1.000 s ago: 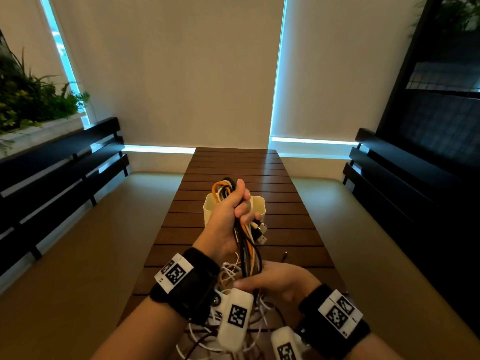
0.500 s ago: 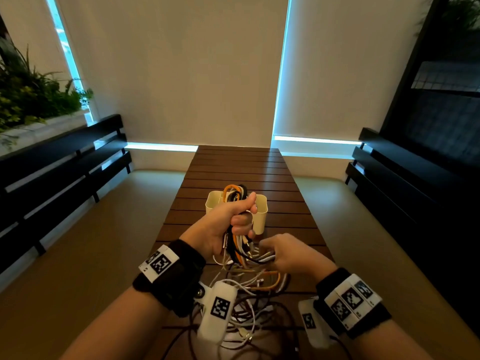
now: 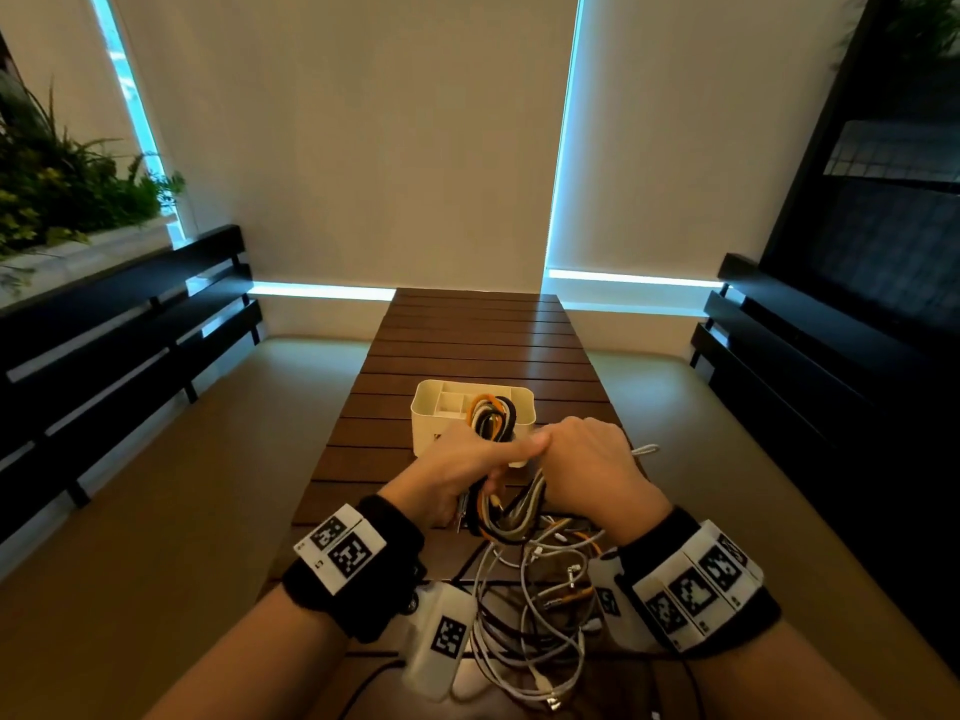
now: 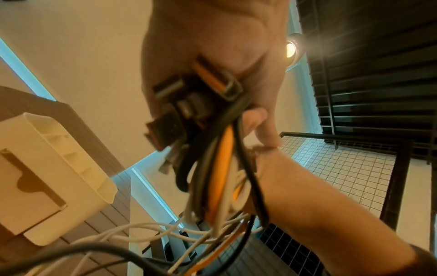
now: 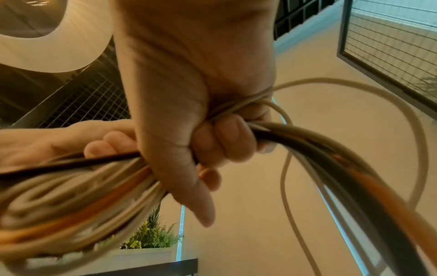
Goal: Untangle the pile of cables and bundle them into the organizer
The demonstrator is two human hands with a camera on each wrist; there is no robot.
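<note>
A folded bundle of orange, black, grey and white cables [image 3: 492, 418] is held just in front of the cream organizer [image 3: 434, 415] on the slatted wooden table [image 3: 472, 335]. My left hand [image 3: 462, 472] grips the bundle near its connector ends [image 4: 189, 100]. Beside it, my right hand [image 3: 587, 470] is curled round the same cable strands [image 5: 295, 138]. The loop top of the bundle pokes above the organizer's rim. More loose white, orange and black cables [image 3: 535, 615] lie tangled on the table beneath my wrists.
Dark slatted benches stand along the left [image 3: 119, 330] and right [image 3: 810, 356] of the table. A planter with green plants [image 3: 57, 189] sits at the far left. The organizer has several inner compartments [image 4: 68, 147].
Both hands dropped lower and closer together. The right hand moved up from the loose pile and now grips the bundle beside the left hand. The bundle sits lower, near the organizer.
</note>
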